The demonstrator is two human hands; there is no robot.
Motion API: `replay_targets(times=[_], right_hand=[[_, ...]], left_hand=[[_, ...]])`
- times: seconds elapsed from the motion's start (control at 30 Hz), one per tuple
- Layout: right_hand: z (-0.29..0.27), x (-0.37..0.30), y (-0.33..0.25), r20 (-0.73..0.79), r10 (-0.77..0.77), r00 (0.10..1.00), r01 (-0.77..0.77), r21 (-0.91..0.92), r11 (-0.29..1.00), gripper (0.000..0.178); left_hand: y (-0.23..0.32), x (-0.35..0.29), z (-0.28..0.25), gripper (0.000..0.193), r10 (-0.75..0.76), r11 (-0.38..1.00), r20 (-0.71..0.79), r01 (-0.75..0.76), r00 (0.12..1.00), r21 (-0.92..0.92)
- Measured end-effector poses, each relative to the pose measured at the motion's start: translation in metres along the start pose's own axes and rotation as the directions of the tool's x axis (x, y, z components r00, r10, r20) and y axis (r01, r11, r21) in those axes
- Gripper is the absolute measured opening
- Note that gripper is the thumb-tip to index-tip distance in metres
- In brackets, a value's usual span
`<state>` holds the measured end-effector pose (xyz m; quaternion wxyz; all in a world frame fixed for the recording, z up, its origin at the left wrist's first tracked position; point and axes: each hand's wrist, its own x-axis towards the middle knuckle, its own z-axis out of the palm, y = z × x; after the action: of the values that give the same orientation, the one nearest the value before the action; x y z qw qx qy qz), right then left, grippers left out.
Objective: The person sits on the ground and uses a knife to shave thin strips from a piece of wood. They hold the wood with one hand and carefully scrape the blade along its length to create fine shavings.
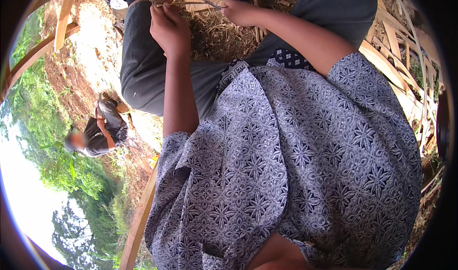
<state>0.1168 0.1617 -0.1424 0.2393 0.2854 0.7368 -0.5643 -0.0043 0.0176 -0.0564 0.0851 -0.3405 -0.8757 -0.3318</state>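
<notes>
My left hand (pixel 171 29) is closed, thumb and fingers pinching a thin pale strip of wood or bamboo (pixel 186 3) that runs to the right. My right hand (pixel 238 13) is a fist around a knife; its handle is hidden in the fingers. The narrow dark knife blade (pixel 210 2) points up and left, close to the strip's right end. Whether blade and strip touch, I cannot tell. Both hands are at the top of the view, between my spread knees. Below them lies ground covered with shavings (pixel 214 36).
Long split strips (pixel 389 67) lie piled at the right. Wooden poles (pixel 140 217) stand at the left. Farther left, a person in dark clothes (pixel 112 122) sits on the dirt slope, with green plants behind. A white shoe (pixel 118 1) is at upper left.
</notes>
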Motion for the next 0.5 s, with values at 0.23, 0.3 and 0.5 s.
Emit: replay_targets(times=[0.23,0.3,0.5], right_hand=[[0.009,-0.045,-0.024,-0.142,-0.379,0.914,0.309,-0.361,0.88,0.045],[0.015,-0.01,0.038,-0.12,-0.201,0.972,0.133,-0.427,0.895,0.045],[0.014,-0.003,0.032,-0.076,-0.164,0.984,0.142,-0.238,0.961,0.045]], left_hand=[[0.004,-0.009,-0.003,0.02,0.007,1.0,-0.017,-0.007,1.0,-0.002],[0.009,-0.011,-0.005,0.018,-0.044,0.998,-0.015,0.044,0.999,-0.042],[0.009,-0.013,-0.008,0.02,-0.074,0.992,-0.03,0.071,0.997,-0.101]])
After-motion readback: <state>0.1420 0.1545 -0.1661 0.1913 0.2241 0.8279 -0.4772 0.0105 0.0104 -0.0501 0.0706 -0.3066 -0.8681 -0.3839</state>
